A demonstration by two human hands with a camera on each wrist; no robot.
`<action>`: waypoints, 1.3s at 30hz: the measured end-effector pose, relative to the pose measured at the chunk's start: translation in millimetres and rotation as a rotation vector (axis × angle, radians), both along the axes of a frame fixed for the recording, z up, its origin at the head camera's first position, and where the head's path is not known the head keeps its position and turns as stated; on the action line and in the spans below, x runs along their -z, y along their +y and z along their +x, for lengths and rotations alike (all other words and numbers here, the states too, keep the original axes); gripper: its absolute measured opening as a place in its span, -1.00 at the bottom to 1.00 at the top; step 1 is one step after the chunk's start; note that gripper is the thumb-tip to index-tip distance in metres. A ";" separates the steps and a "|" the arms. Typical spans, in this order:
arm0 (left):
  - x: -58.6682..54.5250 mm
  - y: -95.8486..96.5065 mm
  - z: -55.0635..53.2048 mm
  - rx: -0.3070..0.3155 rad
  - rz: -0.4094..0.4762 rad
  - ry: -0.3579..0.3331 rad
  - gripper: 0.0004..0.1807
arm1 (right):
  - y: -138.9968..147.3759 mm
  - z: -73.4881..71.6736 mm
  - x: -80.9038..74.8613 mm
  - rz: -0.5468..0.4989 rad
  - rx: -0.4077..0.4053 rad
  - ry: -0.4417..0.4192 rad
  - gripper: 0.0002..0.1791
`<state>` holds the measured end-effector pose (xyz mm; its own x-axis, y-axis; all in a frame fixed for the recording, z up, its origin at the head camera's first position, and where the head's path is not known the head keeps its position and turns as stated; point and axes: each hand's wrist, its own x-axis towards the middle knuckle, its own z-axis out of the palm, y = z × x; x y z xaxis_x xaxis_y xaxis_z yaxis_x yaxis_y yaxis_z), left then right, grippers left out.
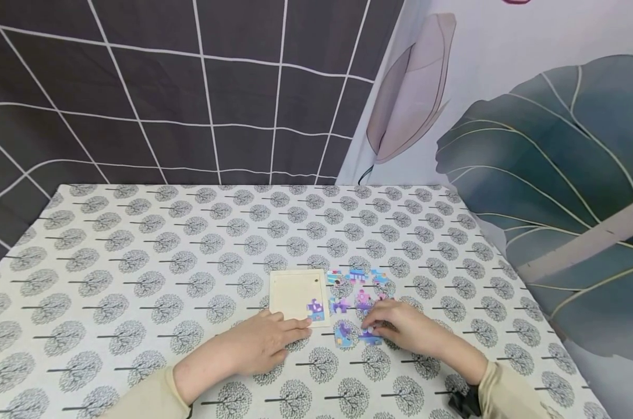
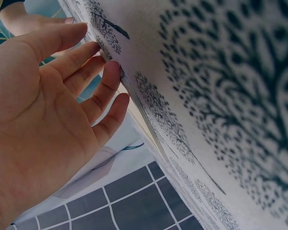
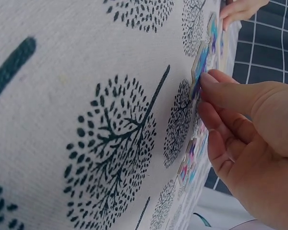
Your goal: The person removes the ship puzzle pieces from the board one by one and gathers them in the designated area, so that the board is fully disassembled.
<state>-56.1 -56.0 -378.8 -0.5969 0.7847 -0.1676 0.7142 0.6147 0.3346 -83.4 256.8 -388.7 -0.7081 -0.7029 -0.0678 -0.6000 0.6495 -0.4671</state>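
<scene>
A pale wooden puzzle tray (image 1: 291, 294) lies on the table, with one purple and blue jigsaw piece (image 1: 316, 311) in its lower right corner. My left hand (image 1: 258, 343) rests at the tray's near edge, fingers loosely extended; its index fingertip is by that corner piece. To the tray's right, my right hand (image 1: 407, 327) pinches the edge of a purple-blue jigsaw piece (image 1: 371, 339) between thumb and index finger. In the right wrist view this piece (image 3: 198, 67) appears edge-on at the fingertips, close to the cloth. Part of it is hidden by the fingers.
Several loose jigsaw pieces lie in rough rows right of the tray, among them a blue one (image 1: 357, 275) at the back and a purple-orange one (image 1: 343, 334) in front. A tree-patterned cloth (image 1: 154, 279) covers the table. Behind hangs a dark gridded curtain (image 1: 154, 87).
</scene>
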 end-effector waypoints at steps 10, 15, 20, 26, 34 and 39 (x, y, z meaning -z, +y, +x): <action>0.5 -1.0 0.8 -0.005 0.003 -0.005 -0.46 | -0.5 1.2 -5.5 0.001 -0.005 0.010 -0.80; 0.8 -1.9 1.7 -0.012 0.000 -0.017 -0.46 | 0.7 2.7 -7.2 -0.010 0.000 -0.029 -0.80; 2.2 -1.9 2.7 -0.013 -0.004 -0.018 -0.46 | 1.4 4.2 -6.9 -0.010 0.003 -0.051 -0.79; 2.4 -1.0 3.8 -0.019 -0.002 -0.036 -0.45 | 0.0 2.8 -6.8 -0.039 0.015 -0.016 -0.70; 0.1 -0.4 2.2 -0.017 -0.014 -0.033 -0.45 | -11.1 -0.9 -12.6 -0.088 0.074 -0.023 -0.64; -1.1 1.1 1.3 -0.025 -0.013 -0.045 -0.45 | -16.0 -8.3 -17.2 -0.105 0.042 0.008 -0.62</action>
